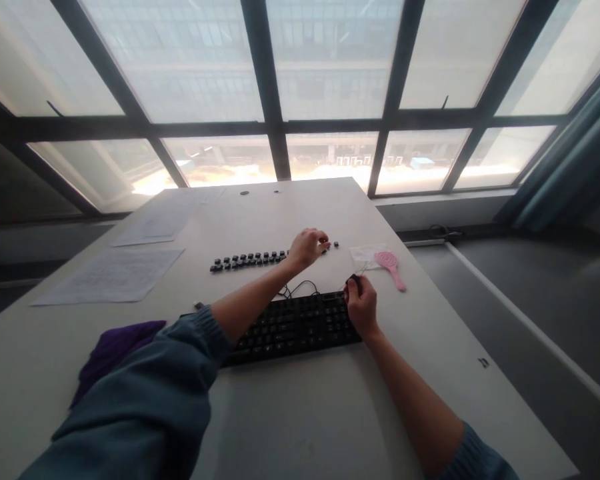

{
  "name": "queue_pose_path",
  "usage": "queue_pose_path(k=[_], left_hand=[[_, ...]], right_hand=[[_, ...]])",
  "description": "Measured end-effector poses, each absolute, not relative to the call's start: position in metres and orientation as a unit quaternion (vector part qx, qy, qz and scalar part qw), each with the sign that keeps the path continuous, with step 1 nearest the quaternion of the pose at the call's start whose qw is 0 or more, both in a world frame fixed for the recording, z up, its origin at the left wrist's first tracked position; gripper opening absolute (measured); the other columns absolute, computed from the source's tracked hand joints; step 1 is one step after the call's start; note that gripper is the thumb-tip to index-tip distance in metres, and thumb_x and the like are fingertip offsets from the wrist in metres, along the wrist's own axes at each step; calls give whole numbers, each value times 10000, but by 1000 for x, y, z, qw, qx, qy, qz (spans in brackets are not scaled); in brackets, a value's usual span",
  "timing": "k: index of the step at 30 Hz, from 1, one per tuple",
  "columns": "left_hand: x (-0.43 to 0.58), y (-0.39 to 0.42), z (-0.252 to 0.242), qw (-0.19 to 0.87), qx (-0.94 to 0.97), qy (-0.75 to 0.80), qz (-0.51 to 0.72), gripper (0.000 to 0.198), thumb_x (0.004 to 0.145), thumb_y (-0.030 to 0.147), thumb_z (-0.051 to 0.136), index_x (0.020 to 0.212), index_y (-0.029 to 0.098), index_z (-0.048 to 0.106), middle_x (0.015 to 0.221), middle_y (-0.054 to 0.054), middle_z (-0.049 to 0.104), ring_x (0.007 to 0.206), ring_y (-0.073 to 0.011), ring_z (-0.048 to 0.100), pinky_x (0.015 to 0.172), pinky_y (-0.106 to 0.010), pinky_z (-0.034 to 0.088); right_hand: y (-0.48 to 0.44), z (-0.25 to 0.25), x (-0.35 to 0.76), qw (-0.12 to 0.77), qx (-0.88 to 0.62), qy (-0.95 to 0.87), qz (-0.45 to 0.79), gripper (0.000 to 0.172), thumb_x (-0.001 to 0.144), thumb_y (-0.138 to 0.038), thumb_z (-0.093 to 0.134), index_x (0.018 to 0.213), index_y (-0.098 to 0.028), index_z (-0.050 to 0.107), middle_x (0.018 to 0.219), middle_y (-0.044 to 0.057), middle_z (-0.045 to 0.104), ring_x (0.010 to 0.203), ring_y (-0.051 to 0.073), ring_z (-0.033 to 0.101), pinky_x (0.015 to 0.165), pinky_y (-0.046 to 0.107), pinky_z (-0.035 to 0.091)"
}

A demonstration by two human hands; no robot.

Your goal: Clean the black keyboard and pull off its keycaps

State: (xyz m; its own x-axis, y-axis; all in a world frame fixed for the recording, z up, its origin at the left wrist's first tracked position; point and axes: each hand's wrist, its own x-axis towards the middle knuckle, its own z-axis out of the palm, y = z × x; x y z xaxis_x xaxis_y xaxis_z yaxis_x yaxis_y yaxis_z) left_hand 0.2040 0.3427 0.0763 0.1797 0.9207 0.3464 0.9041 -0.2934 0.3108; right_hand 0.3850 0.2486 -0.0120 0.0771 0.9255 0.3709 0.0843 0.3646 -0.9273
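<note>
My left hand (pixel 306 248) reaches across the keyboard to the row of loose black keycaps (pixel 250 259) on the table. Its fingers are curled in a pinch at a keycap (pixel 325 250) near the row's right end, and the hand covers part of the row. A single keycap (pixel 336 245) lies just right of the fingertips. My right hand (pixel 363 303) is closed on a small black keycap puller (pixel 356 279) with thin wire loops, by the keyboard's upper right corner. The black keyboard (pixel 295 327) lies in front of me, its left part hidden by my left arm.
A pink hairbrush (pixel 391 267) lies at the right on a clear plastic bag (pixel 363 257). A cable (pixel 300 287) loops behind the keyboard, with a USB plug (pixel 199 305) at left. Purple cloth (pixel 115 350) and paper sheets (pixel 110 277) lie on the left. Windows stand beyond the white table (pixel 300 427).
</note>
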Motion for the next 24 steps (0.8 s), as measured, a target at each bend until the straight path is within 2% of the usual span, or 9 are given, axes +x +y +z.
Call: queue_pose_path(k=[5, 12, 20, 24], left_hand=[[212, 391, 51, 4, 782, 598, 176, 123, 879, 255, 699, 932, 179, 780, 933, -98, 740, 916, -236, 637, 892, -353, 476], [216, 404, 23, -11, 791, 598, 132, 142, 878, 239, 675, 935, 173, 788, 1000, -133, 704, 1044, -286, 575, 922, -389, 458], [216, 402, 23, -18, 798, 589, 127, 150, 881, 252, 672, 915, 172, 793, 1012, -136, 671, 1042, -286, 548, 930, -396, 448], [215, 392, 35, -25, 799, 583, 146, 195, 917, 288, 645, 993, 168, 778, 1013, -121, 666, 1033, -269, 546, 936, -377, 441]], right_hand=[[250, -14, 384, 592, -430, -580, 359, 253, 972, -397, 497, 795, -217, 525, 624, -26, 550, 536, 142, 522, 548, 258, 426], [250, -19, 384, 587, -425, -585, 364, 192, 964, -350, 505, 836, -213, 545, 651, -15, 570, 564, 147, 537, 579, 262, 435], [249, -17, 384, 583, -421, -592, 365, 178, 954, -337, 510, 830, -216, 549, 646, -10, 567, 565, 152, 529, 569, 265, 429], [249, -17, 384, 586, -418, -588, 368, 186, 959, -346, 508, 833, -216, 549, 658, -6, 578, 566, 152, 532, 570, 268, 431]])
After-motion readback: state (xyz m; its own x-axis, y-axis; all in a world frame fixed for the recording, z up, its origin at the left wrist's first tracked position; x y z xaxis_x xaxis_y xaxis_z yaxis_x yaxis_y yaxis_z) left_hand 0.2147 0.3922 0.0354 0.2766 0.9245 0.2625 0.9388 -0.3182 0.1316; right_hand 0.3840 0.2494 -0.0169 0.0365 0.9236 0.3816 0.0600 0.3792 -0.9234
